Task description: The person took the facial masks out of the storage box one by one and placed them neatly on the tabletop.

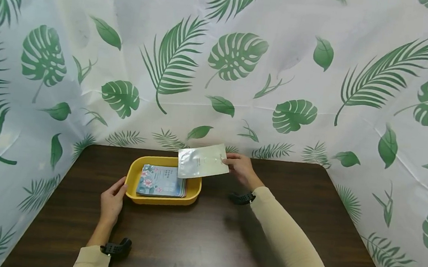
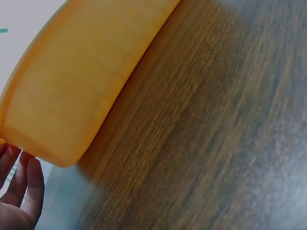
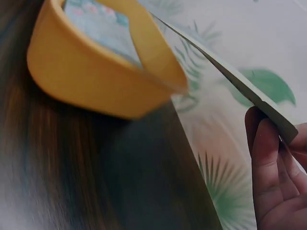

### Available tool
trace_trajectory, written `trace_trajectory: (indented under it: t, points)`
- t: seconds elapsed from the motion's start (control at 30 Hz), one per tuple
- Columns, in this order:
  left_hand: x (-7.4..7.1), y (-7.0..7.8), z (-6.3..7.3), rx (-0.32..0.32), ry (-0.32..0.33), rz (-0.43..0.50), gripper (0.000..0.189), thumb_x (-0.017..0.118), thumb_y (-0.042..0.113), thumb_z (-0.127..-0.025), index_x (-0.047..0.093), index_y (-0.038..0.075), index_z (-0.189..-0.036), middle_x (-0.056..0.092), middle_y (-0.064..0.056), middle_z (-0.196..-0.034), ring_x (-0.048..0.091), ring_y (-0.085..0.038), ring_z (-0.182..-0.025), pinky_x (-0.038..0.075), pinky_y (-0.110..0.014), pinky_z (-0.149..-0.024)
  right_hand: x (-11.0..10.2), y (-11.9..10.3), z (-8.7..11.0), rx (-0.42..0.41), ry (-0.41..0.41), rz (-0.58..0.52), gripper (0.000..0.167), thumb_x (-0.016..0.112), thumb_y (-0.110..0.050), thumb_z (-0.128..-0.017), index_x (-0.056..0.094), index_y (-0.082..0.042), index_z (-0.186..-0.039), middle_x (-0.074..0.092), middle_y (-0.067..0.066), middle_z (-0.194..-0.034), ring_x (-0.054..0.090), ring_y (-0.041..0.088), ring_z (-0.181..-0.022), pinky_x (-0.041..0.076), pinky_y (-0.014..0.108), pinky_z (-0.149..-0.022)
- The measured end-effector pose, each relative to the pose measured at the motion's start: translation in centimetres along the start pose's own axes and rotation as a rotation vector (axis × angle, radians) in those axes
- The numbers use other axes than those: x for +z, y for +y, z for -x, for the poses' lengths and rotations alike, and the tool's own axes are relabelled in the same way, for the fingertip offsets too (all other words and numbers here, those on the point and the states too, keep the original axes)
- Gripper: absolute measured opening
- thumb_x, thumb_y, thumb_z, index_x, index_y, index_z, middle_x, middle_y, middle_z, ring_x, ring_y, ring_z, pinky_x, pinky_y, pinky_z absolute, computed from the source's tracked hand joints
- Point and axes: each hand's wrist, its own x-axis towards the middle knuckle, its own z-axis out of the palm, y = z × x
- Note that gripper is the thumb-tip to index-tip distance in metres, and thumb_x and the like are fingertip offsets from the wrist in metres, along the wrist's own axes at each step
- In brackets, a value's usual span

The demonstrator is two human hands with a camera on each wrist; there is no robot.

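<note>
My right hand (image 1: pixel 240 167) pinches the right end of a flat, pale foil packet (image 1: pixel 205 162) between thumb and fingers. The packet is raised and slopes across the right rear corner of a yellow plastic basket (image 1: pixel 179 203); its thin edge shows in the right wrist view. Inside the basket lies a stack of blue floral packets (image 1: pixel 161 181), partly covered by the foil one in the head view. At the basket's left end, my left hand (image 1: pixel 112 203) grips the rim, and its fingertips (image 2: pixel 34 167) show right under that edge in the left wrist view.
The basket stands near the back of a dark wooden table (image 1: pixel 188 242). Close behind rises a white cloth backdrop (image 1: pixel 257 125) printed with green leaves, which also runs along both sides. Each wrist wears a black band (image 1: pixel 114 248).
</note>
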Motion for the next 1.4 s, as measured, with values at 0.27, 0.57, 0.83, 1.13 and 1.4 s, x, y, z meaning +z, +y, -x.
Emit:
trace_trajectory:
  t: [0.27, 0.57, 0.83, 1.13, 1.4]
  points:
    - [-0.1, -0.1, -0.1, -0.003, -0.006, 0.001, 0.045, 0.05, 0.026, -0.102, 0.049, 0.005, -0.142, 0.048, -0.012, -0.148, 0.042, -0.025, -0.138, 0.038, 0.005, -0.08, -3.8, 0.5, -0.2, 0.015, 0.043, -0.042, 0.04, 0.066, -0.004, -0.091, 0.057, 0.005, -0.129, 0.064, 0.0, -0.094, 0.064, 0.01, -0.073, 0.054, 0.024, -0.062]
    - [-0.1, 0.0, -0.1, -0.027, -0.018, -0.006, 0.047, 0.049, 0.029, -0.103, 0.048, 0.006, -0.143, 0.047, -0.011, -0.149, 0.041, -0.025, -0.139, 0.04, 0.002, -0.084, -6.9, 1.5, -0.8, 0.026, 0.126, -0.042, 0.043, 0.065, -0.006, -0.092, 0.054, 0.004, -0.133, 0.065, -0.008, -0.084, 0.064, 0.008, -0.071, 0.054, 0.023, -0.062]
    - [-0.3, 0.1, -0.2, -0.042, -0.031, -0.013, 0.047, 0.048, 0.029, -0.103, 0.047, 0.007, -0.144, 0.045, -0.01, -0.151, 0.041, -0.023, -0.139, 0.04, 0.001, -0.085, -8.0, 3.2, -1.1, 0.036, 0.196, -0.001, 0.042, 0.063, -0.004, -0.093, 0.054, 0.008, -0.132, 0.065, -0.003, -0.086, 0.062, 0.008, -0.068, 0.053, 0.022, -0.061]
    - [-0.2, 0.2, -0.2, -0.054, -0.026, 0.017, 0.046, 0.05, 0.027, -0.102, 0.048, 0.007, -0.144, 0.045, -0.012, -0.151, 0.044, -0.023, -0.134, 0.041, 0.004, -0.076, -8.2, 4.9, -1.8, 0.052, 0.228, 0.05, 0.038, 0.063, -0.004, -0.093, 0.057, 0.008, -0.129, 0.063, 0.005, -0.101, 0.06, 0.008, -0.072, 0.053, 0.021, -0.063]
    - [-0.2, 0.1, -0.3, -0.066, -0.021, -0.002, 0.046, 0.05, 0.029, -0.102, 0.049, 0.009, -0.144, 0.047, -0.01, -0.15, 0.047, -0.001, -0.116, 0.043, 0.001, -0.076, -7.9, 6.4, -2.4, 0.067, 0.226, 0.082, 0.038, 0.064, -0.004, -0.092, 0.058, 0.008, -0.127, 0.064, 0.005, -0.1, 0.061, 0.008, -0.07, 0.053, 0.022, -0.062]
